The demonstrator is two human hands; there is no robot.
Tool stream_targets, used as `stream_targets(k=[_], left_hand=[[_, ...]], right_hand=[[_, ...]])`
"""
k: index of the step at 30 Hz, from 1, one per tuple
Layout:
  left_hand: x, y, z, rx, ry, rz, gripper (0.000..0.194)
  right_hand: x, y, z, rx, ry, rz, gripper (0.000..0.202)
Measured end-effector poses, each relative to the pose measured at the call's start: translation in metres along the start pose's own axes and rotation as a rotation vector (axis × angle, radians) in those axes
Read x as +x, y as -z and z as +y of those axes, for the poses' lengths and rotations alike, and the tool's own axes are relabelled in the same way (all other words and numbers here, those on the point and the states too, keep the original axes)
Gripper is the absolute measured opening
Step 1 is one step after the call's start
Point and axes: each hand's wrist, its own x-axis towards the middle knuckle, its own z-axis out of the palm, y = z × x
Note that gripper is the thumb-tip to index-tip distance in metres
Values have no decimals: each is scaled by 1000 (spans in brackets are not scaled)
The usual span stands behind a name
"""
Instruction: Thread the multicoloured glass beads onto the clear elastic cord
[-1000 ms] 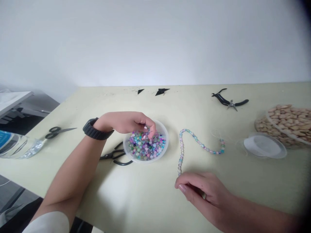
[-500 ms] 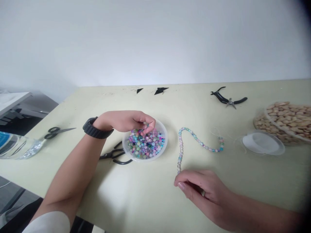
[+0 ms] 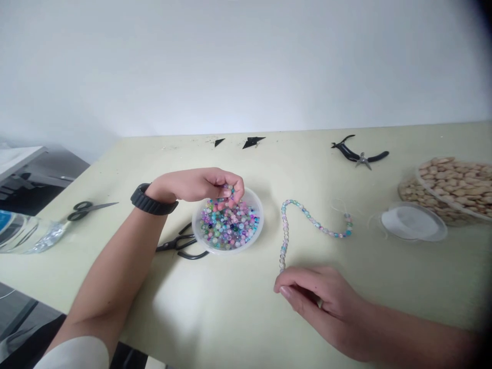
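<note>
My left hand [image 3: 215, 187], with a black band at its wrist, hovers over the far side of a clear round bowl [image 3: 260, 225]. Its curled fingers hold several small beads [image 3: 229, 190]. Loose multicoloured beads [image 3: 232, 230] fill the bowl below. On the table at the right lies a curving string of pastel beads [image 3: 315, 224], with a thin pale thread at its far end. My right hand [image 3: 326, 307] pinches the near end of this bead string between thumb and forefinger. The very tip of the string is hidden by the fingers.
Black-handled scissors [image 3: 184, 243] lie partly under the bowl, other scissors [image 3: 86, 210] farther left beside a clear bottle [image 3: 31, 233]. Black pliers [image 3: 357, 154] and dark scraps [image 3: 253, 142] lie at the back. At right are a white spool [image 3: 413, 223] and a container of nuts [image 3: 457, 184].
My left hand has risen slightly, turning so that several beads show between its fingers. My right hand keeps its pinch on the bead string. The view has shifted a little.
</note>
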Motion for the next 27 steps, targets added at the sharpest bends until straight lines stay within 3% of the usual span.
stream_targets(k=[4, 13, 19, 23, 27], left_hand=[[-2, 2, -4, -21, 10, 10, 17], [-4, 1, -3, -31, 82, 26, 46], [-6, 1, -4, -30, 116, 28, 55], [-6, 1, -5, -78, 89, -34, 79], [-6, 1, -6, -170, 61, -68, 89]], right_hand=[[0, 0, 0, 0, 6, 0, 24], [0, -1, 2, -5, 6, 12, 23], [-2, -3, 4, -22, 12, 29, 23], [-3, -6, 6, -19, 17, 55, 22], [-3, -10, 5, -18, -3, 88, 24]])
